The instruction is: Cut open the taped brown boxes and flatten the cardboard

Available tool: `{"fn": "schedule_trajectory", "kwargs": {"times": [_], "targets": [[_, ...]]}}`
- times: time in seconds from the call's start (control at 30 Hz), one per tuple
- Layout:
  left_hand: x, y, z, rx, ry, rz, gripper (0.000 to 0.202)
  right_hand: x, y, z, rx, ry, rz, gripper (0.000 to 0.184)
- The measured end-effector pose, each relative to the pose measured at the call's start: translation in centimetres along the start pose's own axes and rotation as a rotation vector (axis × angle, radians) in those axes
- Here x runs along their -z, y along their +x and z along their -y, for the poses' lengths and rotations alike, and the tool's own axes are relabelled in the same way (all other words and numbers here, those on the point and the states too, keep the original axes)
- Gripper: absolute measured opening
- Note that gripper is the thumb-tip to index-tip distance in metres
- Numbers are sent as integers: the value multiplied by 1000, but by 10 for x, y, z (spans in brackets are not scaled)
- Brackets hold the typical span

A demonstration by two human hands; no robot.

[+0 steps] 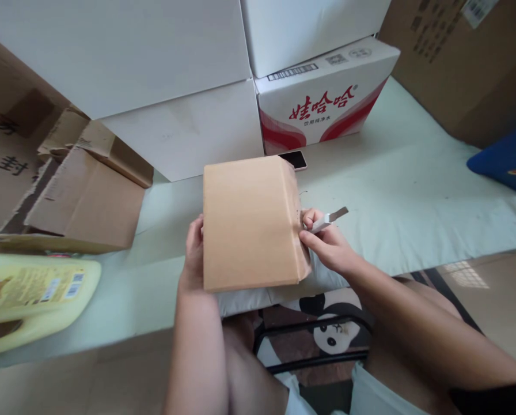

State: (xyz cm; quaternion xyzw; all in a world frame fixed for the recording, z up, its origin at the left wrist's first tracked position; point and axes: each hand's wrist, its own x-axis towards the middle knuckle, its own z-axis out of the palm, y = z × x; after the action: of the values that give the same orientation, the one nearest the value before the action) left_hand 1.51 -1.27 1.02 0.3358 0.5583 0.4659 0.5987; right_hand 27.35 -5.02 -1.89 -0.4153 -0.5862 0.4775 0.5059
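Note:
A plain brown cardboard box (247, 225) is held up at the front edge of the table, its right end turned partly toward me. My left hand (193, 245) grips the box's left side, with most of its fingers hidden behind it. At the right end my right hand (325, 239) is closed around a utility knife (322, 222) with a pale handle. The knife's blade points up and to the right, away from the box. The fingertips of that hand touch the flap at the box's right end.
White cartons (189, 135) and a red-and-white carton (322, 109) stand behind. A phone (299, 160) lies before them. An opened cardboard box (89, 196) and a yellow bottle (37, 294) are at left. A blue object (506, 161) and large brown carton (461, 69) are at right.

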Motion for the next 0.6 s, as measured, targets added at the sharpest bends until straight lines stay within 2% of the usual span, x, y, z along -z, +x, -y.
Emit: {"fn": "schedule_trajectory", "kwargs": {"times": [0.2, 0.37, 0.6], "targets": [[-4, -19, 4, 115, -93, 107, 68, -1, -1, -6, -33, 43, -16, 33], [-1, -22, 6, 75, -148, 173, 64, -1, -1, -10, -6, 81, 2, 37], [1, -14, 6, 193, -181, 227, 63, 0, -2, -10, -6, 74, 21, 31]]}}
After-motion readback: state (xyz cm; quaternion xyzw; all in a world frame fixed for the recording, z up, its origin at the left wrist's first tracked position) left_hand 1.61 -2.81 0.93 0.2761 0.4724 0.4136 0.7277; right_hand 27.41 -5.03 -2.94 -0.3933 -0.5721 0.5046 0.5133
